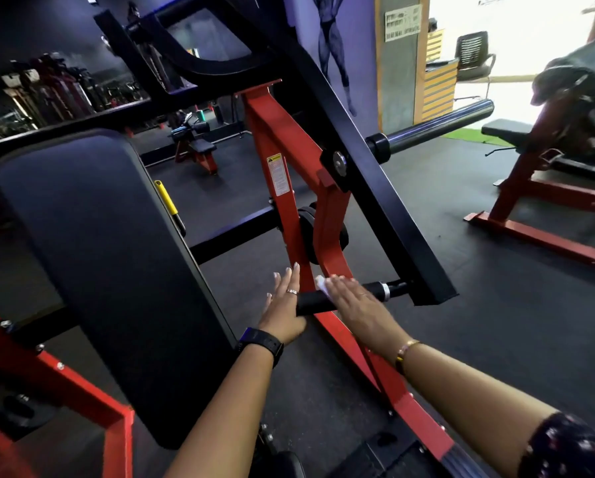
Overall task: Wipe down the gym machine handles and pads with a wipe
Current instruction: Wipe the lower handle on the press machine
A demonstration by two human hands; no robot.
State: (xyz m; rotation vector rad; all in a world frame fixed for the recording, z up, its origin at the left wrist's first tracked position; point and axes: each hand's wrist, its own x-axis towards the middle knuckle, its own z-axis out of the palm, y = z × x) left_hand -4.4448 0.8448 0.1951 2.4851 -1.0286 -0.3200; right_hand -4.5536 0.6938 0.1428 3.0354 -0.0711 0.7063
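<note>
A black foam-covered handle point(311, 302) sticks out sideways from the black lever arm point(389, 215) of a red and black machine. My right hand point(356, 300) lies flat over the handle and presses a small white wipe point(321, 283) onto it; only a corner of the wipe shows at my fingertips. My left hand point(284, 307) rests with straight fingers against the free left end of the handle, and nothing is in it. A large black chest pad point(109, 270) stands to the left of both hands.
The red frame point(289, 188) rises just behind the handle and a red base bar point(389, 384) runs under my right forearm. A steel weight sleeve point(437, 127) juts out upper right. Another red bench point(544, 188) stands at right on black rubber flooring.
</note>
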